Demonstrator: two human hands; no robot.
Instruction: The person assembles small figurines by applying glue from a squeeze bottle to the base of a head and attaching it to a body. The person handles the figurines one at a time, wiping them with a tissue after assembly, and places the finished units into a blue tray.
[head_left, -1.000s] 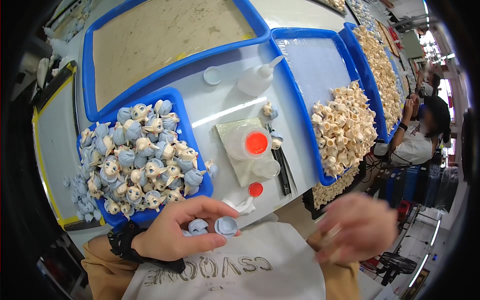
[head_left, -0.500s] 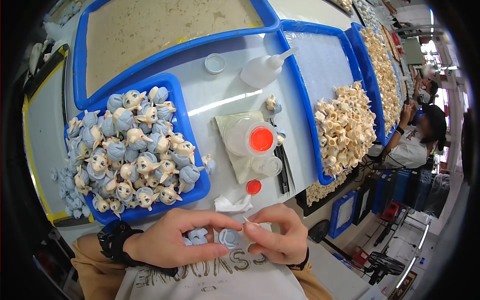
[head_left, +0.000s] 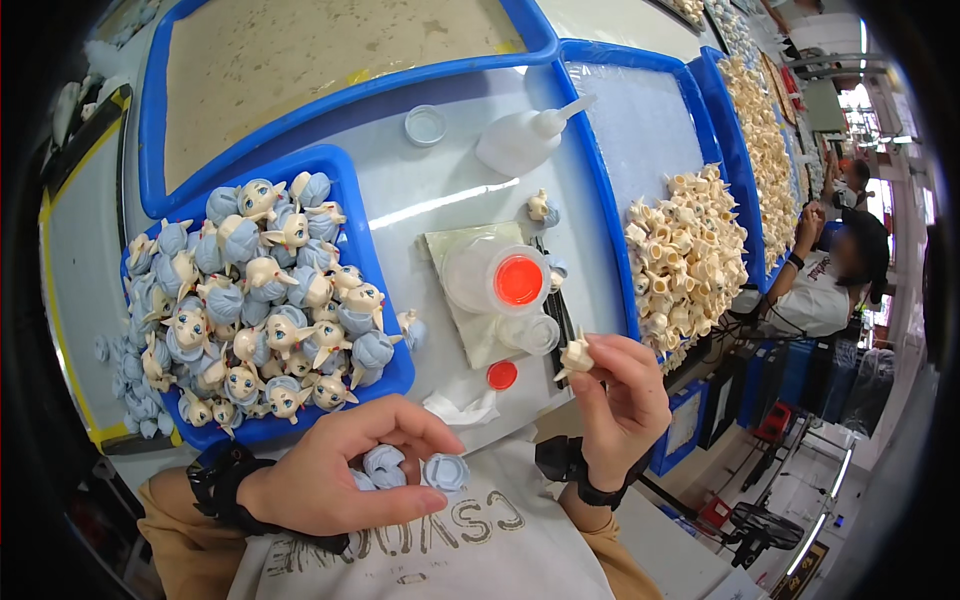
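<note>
A long pale worktable (head_left: 440,190) reflects a streak of overhead light. To the right the floor (head_left: 830,490) is light grey, with blue crates (head_left: 690,425) under the table edge and a seated co-worker (head_left: 830,290) beyond.

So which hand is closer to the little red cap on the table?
The right hand. It is just right of the red cap, holding a cream figurine piece. The left hand is lower left, holding blue-grey pieces.
</note>
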